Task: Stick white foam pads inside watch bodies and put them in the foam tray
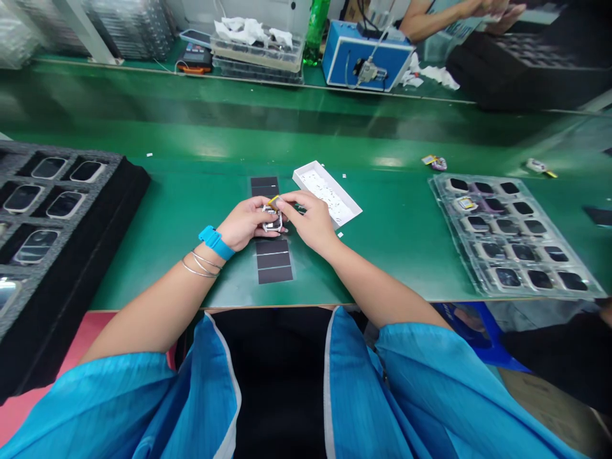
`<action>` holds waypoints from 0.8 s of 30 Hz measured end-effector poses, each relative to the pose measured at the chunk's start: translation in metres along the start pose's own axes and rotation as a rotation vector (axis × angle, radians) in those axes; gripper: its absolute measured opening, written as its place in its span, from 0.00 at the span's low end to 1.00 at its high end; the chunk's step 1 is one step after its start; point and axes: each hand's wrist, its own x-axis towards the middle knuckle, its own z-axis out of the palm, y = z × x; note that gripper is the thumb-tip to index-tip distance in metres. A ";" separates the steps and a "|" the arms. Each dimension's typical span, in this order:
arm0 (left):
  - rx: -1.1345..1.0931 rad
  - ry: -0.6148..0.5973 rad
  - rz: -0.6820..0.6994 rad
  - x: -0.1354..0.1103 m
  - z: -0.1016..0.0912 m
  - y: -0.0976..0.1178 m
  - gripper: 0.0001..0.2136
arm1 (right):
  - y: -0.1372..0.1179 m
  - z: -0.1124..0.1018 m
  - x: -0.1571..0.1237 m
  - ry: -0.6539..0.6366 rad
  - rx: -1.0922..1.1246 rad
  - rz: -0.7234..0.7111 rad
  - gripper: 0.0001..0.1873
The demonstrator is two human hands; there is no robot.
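Observation:
Between the thumb and fingers of my left hand point(248, 223) is an opened smartwatch case point(272, 220), its inner parts facing up. My right hand point(310, 220) pinches a small battery with a yellow edge point(274, 201) right at the top of the case. Whether the battery is joined to the case cannot be made out. Under my hands lies a clear sheet with dark adhesive strips point(274, 260). Just behind my right hand, a white box point(329, 191) holds many tiny white pieces.
A grey foam tray point(109, 175) of watches stands at the left. At the right is a clear plastic tray point(478, 264) with several watches. Loose watch parts point(438, 164) lie behind it. A blue machine point(358, 57) and another person's arm point(440, 22) are at the back.

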 end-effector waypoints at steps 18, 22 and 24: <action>-0.323 -0.094 -0.012 0.004 -0.011 0.002 0.12 | 0.000 -0.003 -0.002 -0.155 -0.384 -0.244 0.10; -0.246 -0.130 0.062 0.003 -0.012 -0.002 0.14 | 0.004 -0.007 0.002 -0.137 -0.031 -0.052 0.21; -0.187 -0.169 0.094 0.002 -0.013 -0.005 0.18 | 0.006 -0.009 0.004 -0.262 0.183 0.060 0.31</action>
